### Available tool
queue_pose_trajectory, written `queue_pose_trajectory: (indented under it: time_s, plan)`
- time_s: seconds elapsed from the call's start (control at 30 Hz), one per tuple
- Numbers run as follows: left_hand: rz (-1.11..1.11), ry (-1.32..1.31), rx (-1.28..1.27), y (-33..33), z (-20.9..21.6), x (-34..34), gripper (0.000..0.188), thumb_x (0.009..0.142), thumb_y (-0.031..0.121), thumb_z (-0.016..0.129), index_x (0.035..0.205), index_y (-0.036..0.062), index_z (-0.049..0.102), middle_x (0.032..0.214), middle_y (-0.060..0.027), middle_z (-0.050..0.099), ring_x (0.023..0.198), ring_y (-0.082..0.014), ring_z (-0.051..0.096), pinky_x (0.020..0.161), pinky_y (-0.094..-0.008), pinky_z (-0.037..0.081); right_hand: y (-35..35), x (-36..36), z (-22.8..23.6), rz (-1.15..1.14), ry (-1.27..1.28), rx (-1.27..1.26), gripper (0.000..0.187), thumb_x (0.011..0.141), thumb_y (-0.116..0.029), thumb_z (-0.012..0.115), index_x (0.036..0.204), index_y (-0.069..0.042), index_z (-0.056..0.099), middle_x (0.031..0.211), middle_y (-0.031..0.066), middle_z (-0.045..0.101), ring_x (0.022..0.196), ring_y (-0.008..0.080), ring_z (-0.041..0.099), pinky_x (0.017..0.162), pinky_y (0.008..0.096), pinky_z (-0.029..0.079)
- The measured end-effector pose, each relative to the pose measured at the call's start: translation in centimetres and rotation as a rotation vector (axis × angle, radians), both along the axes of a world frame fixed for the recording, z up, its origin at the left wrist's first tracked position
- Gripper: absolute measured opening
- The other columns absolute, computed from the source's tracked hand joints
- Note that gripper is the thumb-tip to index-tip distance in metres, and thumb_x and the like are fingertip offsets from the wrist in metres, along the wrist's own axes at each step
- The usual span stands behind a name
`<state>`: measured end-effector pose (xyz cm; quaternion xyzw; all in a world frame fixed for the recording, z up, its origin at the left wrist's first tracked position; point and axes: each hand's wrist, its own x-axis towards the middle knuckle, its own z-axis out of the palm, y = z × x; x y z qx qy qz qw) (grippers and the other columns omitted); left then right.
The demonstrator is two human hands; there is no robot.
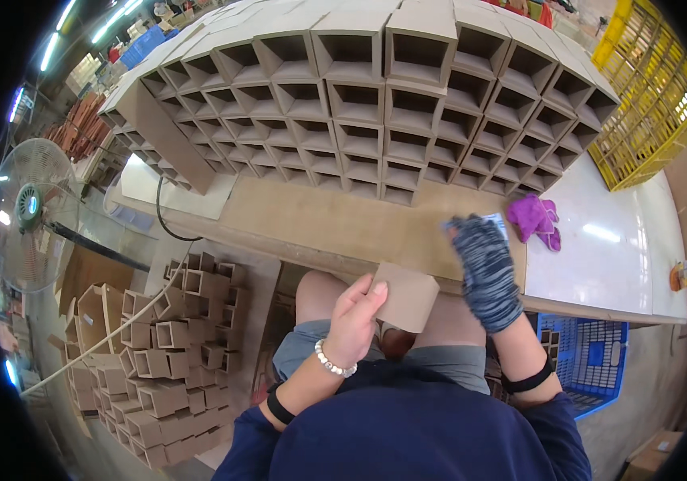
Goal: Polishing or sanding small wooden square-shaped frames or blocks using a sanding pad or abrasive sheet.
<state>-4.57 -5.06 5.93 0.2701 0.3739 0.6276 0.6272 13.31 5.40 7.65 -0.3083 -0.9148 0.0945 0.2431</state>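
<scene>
Plainly tan, flat-sided box (409, 300), left hand (351, 321) pinching it, right hand (481, 256) grip unclear

Head-worn fisheye view, looking down and forward, close above a lap (457, 359), workbench (303, 208) just beyond

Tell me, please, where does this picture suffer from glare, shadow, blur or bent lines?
Head view: a glare streak on the white tabletop, right of the purple cloth; same view: dark shadow inside the stacked boxes; same view: slight softness on the right hand, perhaps motion; same view: the tabletop's front edge bows, and the corners are black.
</scene>
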Motion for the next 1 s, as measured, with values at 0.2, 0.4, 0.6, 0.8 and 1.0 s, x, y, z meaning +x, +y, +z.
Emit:
queue_pose_trajectory:
  time_s: [0.2, 0.4, 0.6, 0.8, 1.0]
  plan:
    - [0.021, 0.091, 0.161, 1.0, -0.3, 0.7, 0.021, 0.089, 0.004, 0.044, 0.109, -0.0018, 0.048, 0.109, -0.0049, 0.054, 0.099, -0.0102, 0.051, 0.084, -0.0242, 0.04, 0.4, 1.4, -1.0, -0.273, 0.294, 0.025, 0.06, 0.068, 0.012, 0.034, 0.125, -0.002, 0.044, 0.125, 0.0152, 0.048, 0.118, 0.0305, 0.043, 0.101, 0.0365, 0.031]
    - [0.039, 0.801, 0.258, 3.4, -3.1, 2.1, 0.03, 0.082, 0.001, 0.051, 0.11, -0.0009, 0.044, 0.083, -0.0177, 0.059, 0.075, -0.0262, 0.06, 0.065, -0.0316, 0.047, -2.1, -2.4, -1.0, -0.022, 0.201, 0.123, 0.048, 0.071, 0.002, 0.046, 0.119, -0.001, 0.047, 0.117, 0.019, 0.051, 0.111, 0.0338, 0.047, 0.098, 0.0386, 0.033]
    - [0.132, 1.025, 0.4, 4.6, -5.3, 3.2, 0.025, 0.078, 0.001, 0.051, 0.102, -0.0004, 0.045, 0.072, -0.0174, 0.052, 0.065, -0.0364, 0.052, 0.054, -0.0424, 0.041, 1.5, -1.8, -3.6, -0.234, 0.054, 0.12, 0.027, 0.083, -0.008, 0.045, 0.107, 0.003, 0.052, 0.108, 0.0192, 0.053, 0.104, 0.0323, 0.05, 0.095, 0.0381, 0.036]
    - [0.226, 1.005, 0.43, 4.0, -5.6, 2.9, 0.033, 0.078, 0.007, 0.055, 0.108, 0.0003, 0.044, 0.074, -0.0181, 0.055, 0.069, -0.0367, 0.054, 0.058, -0.0423, 0.043, -0.8, -3.2, -2.9, -0.01, 0.037, 0.15, 0.029, 0.08, -0.009, 0.047, 0.106, 0.003, 0.052, 0.104, 0.0191, 0.055, 0.1, 0.0327, 0.052, 0.093, 0.0397, 0.037]
    - [0.172, 1.136, 0.521, 4.3, -5.8, 3.0, 0.033, 0.076, 0.007, 0.056, 0.106, 0.0004, 0.044, 0.076, -0.0185, 0.055, 0.072, -0.0369, 0.055, 0.059, -0.0422, 0.043, -1.9, -3.7, -1.8, -0.017, -0.097, 0.077, 0.024, 0.083, -0.009, 0.048, 0.103, 0.003, 0.053, 0.102, 0.0208, 0.055, 0.099, 0.0338, 0.052, 0.093, 0.0407, 0.037]
